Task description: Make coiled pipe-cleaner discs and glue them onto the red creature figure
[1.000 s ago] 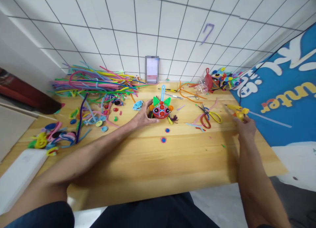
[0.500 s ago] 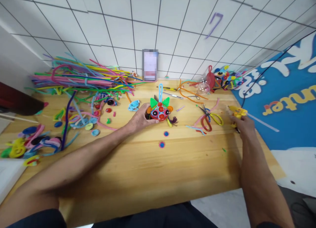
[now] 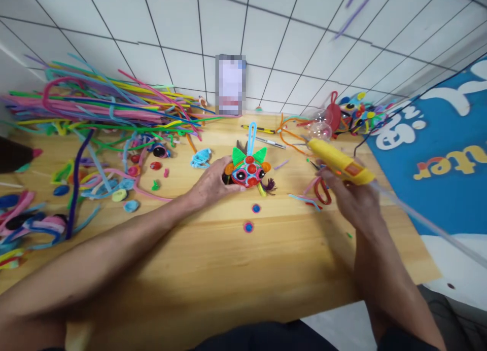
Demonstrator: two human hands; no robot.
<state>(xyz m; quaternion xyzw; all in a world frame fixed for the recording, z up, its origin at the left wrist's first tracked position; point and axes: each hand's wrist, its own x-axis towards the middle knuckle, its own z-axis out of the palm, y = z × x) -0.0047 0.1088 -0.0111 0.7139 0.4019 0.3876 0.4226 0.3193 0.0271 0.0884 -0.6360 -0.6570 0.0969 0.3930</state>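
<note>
A small round craft figure [image 3: 249,172] made of coloured pipe cleaners, with green ears, a blue loop on top and red dots, sits at the middle of the wooden table [image 3: 228,259]. My left hand [image 3: 211,186] is closed on its left side. My right hand [image 3: 352,199] grips a yellow glue gun [image 3: 340,162], held above the table with the nozzle pointing left toward the figure; a clear glue stick trails out behind it to the right.
A big heap of coloured pipe cleaners [image 3: 99,112] fills the far left. Scissors [image 3: 319,188] lie under the glue gun. Two small round discs [image 3: 251,218] lie in front of the figure. More craft pieces [image 3: 352,112] sit at the far right by a blue banner [image 3: 437,153].
My right hand has picked the yellow glue gun up from the table's right edge and brought it left toward the figure. My left hand has stayed on the figure.
</note>
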